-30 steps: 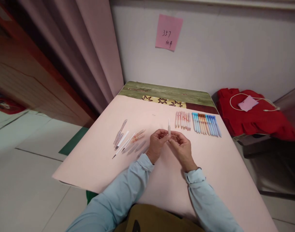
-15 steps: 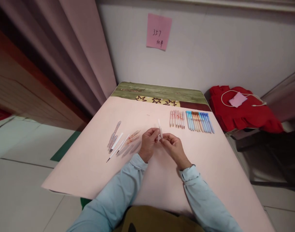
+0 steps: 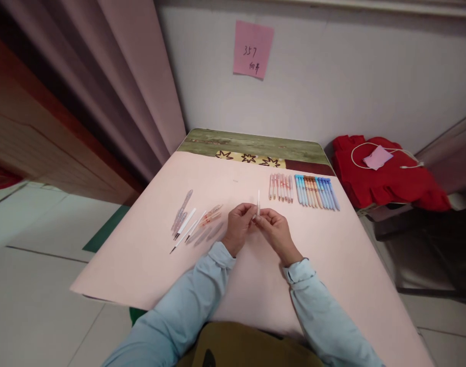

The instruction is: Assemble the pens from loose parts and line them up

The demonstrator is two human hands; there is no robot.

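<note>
Over the middle of the table, my left hand (image 3: pixel 238 225) and my right hand (image 3: pixel 276 232) meet with fingertips pinched together. Between them stands a slim white pen refill (image 3: pixel 258 198), its upper end poking out above the fingers. Its lower part is mostly hidden by my fingers, and a pale piece around it is too small to make out. Left of my left hand lie loose white refills (image 3: pixel 186 224) with dark tips, clear pen barrels (image 3: pixel 181 211) and orange-patterned clear parts (image 3: pixel 210 216).
At the back right, pink-patterned clear pens (image 3: pixel 281 188) lie in a row beside blue and brown pens (image 3: pixel 316 192). A pink cover (image 3: pixel 141 265) lies over the table. A red cloth (image 3: pixel 401 178) with a white cable sits right of it, and a wall stands behind.
The white refill between my hands has turned more upright and shifted slightly right. My fingertips have drawn closer together. The pens and loose parts on the table stay in place.
</note>
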